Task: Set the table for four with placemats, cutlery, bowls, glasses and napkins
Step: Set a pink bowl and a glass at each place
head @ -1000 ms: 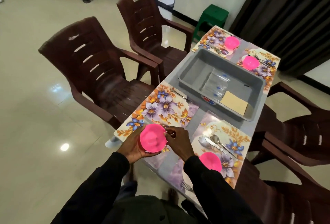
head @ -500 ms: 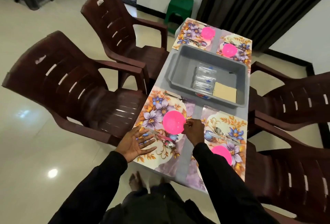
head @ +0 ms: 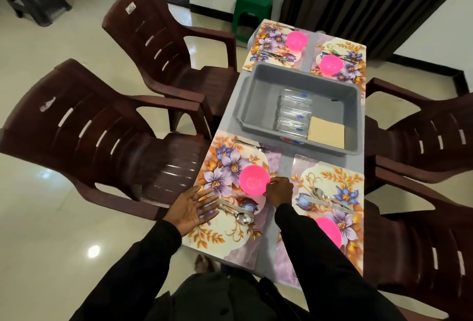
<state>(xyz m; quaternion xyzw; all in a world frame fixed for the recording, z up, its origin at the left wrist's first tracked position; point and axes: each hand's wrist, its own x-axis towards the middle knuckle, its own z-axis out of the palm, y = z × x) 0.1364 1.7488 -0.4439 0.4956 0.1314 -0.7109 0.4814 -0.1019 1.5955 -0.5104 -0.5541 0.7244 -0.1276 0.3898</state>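
The pink bowl (head: 253, 180) sits on the near-left placemat (head: 222, 233). The right hand (head: 279, 190) pinches its rim; the left hand (head: 192, 208) is spread beside it, holding nothing. The bowl seems light, stiff plastic, so a rim grip should suffice.

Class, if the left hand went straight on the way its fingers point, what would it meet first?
Probably the cutlery on the near-left placemat, just past the fingertips of the left hand, though its height is unclear.
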